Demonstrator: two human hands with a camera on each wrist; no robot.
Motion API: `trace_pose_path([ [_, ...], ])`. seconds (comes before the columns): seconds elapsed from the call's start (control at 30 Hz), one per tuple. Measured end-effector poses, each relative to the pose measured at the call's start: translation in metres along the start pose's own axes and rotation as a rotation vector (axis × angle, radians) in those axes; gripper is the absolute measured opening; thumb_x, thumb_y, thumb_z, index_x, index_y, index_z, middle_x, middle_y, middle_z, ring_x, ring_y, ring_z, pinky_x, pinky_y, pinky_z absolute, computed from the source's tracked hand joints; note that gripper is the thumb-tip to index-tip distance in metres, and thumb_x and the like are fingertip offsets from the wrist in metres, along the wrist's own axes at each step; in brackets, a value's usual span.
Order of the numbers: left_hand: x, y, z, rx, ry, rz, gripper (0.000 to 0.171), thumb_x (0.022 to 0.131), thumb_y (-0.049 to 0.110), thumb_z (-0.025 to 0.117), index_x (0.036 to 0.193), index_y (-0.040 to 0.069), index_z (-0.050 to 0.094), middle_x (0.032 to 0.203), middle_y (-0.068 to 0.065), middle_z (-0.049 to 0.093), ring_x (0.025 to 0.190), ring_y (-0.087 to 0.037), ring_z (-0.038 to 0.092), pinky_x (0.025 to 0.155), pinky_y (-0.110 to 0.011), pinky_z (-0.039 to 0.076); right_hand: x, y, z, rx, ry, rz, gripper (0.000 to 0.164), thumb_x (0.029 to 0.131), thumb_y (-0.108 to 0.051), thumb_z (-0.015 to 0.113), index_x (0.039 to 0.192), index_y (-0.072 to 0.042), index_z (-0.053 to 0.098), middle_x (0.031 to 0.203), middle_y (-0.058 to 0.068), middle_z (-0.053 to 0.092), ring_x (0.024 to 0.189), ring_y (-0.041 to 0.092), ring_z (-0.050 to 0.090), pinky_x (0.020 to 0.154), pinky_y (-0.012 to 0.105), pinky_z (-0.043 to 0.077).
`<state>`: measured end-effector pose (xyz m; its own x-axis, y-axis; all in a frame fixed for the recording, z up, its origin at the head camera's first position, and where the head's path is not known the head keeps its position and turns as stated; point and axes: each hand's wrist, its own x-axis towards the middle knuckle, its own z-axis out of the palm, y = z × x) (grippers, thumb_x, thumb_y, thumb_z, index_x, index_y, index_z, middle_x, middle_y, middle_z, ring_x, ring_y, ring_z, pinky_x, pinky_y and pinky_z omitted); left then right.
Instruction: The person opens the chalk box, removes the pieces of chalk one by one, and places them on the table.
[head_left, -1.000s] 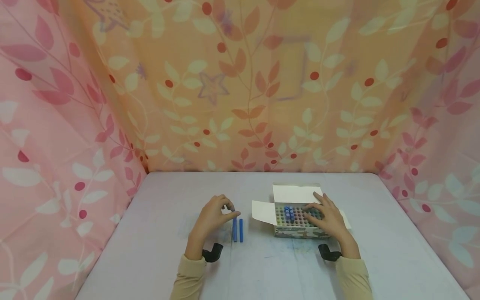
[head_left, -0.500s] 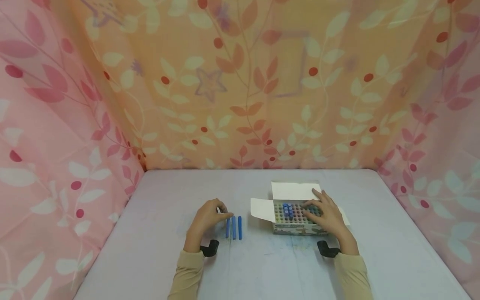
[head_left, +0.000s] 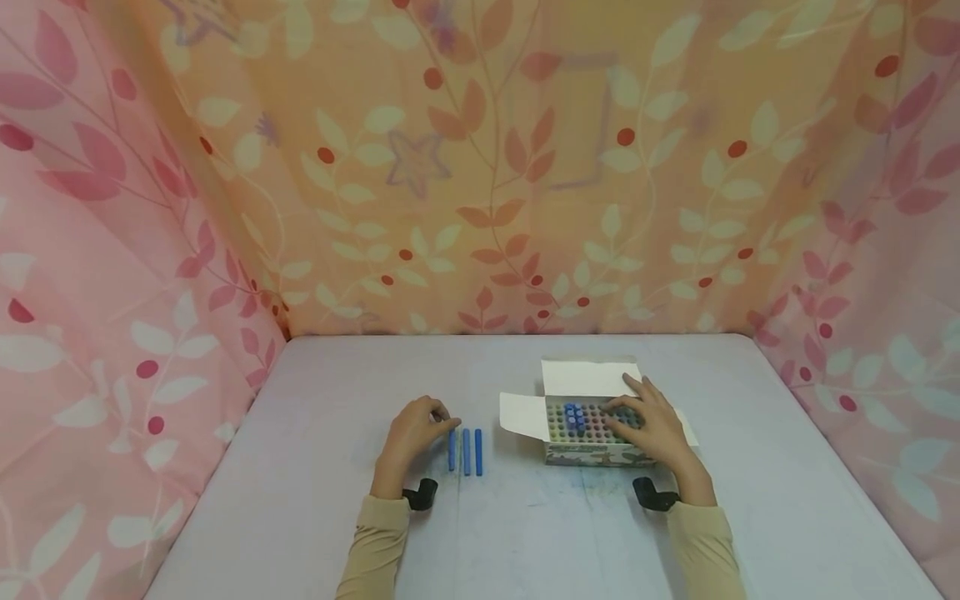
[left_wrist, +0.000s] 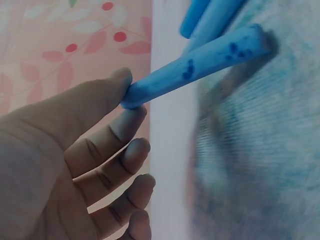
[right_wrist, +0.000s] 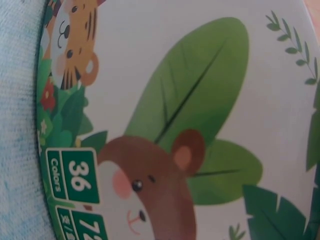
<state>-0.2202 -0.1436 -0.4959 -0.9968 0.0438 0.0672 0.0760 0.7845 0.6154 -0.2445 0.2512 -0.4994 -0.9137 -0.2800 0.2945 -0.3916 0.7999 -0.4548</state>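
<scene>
While left hand (head_left: pixel 411 433) pinches a blue stick (head_left: pixel 452 454) beside two more (head_left: pixel 478 452) on the worktop (head_left: pixel 525 533), right hand (head_left: pixel 654 423) sits loose over the box (head_left: pixel 596 455); likely lining-up step, next calls for gentle release

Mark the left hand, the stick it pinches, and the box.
Left hand (head_left: pixel 412 428): head view, back of the hand.
Stick (left_wrist: pixel 195 68): left wrist view, middle of its length.
Box (head_left: pixel 592 455): head view, front wall.

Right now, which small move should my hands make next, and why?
Probably the left hand should lay its blue stick fully on the table and let go: it pinches only one end, and the stick is roughly parallel to two other blue sticks lying beside it.
</scene>
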Motion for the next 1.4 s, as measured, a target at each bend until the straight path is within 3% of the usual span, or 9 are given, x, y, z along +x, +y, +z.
trace_pose_path([
  [0.4, 0.005, -0.005, 0.013, 0.07, 0.042, -0.022, 0.024, 0.077, 0.035, 0.073, 0.069, 0.014, 0.066, 0.071, 0.002, 0.054, 0.063, -0.012, 0.048, 0.058, -0.028, 0.041, 0.003, -0.001, -0.002, -0.001, -0.001, -0.003, 0.02, 0.079, -0.037, 0.071, 0.094, -0.025, 0.068, 0.145, 0.019, 0.034, 0.136, 0.045, 0.018, 0.095, 0.071, 0.019],
  [0.63, 0.001, -0.006, 0.017, 0.095, 0.043, -0.019, 0.026, 0.076, 0.036, 0.074, 0.068, 0.013, 0.065, 0.071, 0.001, 0.054, 0.064, -0.013, 0.047, 0.058, -0.028, 0.041, 0.003, -0.001, -0.003, -0.017, -0.01, 0.003, 0.02, 0.079, -0.038, 0.072, 0.093, -0.025, 0.067, 0.145, 0.018, 0.034, 0.136, 0.045, 0.018, 0.096, 0.069, 0.02],
  [1.17, 0.001, -0.005, 0.016, 0.107, 0.08, -0.017, 0.022, 0.076, 0.036, 0.074, 0.071, 0.014, 0.069, 0.072, 0.0, 0.053, 0.064, -0.013, 0.047, 0.057, -0.029, 0.041, 0.001, 0.001, 0.0, -0.014, -0.004, -0.001, 0.02, 0.078, -0.038, 0.072, 0.093, -0.025, 0.068, 0.144, 0.018, 0.035, 0.135, 0.046, 0.019, 0.096, 0.069, 0.02],
  [1.4, 0.002, 0.008, 0.011, 0.111, 0.147, 0.008, 0.019, 0.079, 0.035, 0.072, 0.079, 0.016, 0.072, 0.081, -0.001, 0.058, 0.073, -0.015, 0.051, 0.062, -0.031, 0.043, 0.0, 0.001, 0.001, -0.007, -0.014, 0.003, 0.02, 0.079, -0.039, 0.071, 0.093, -0.025, 0.068, 0.145, 0.018, 0.034, 0.135, 0.046, 0.018, 0.096, 0.07, 0.02],
])
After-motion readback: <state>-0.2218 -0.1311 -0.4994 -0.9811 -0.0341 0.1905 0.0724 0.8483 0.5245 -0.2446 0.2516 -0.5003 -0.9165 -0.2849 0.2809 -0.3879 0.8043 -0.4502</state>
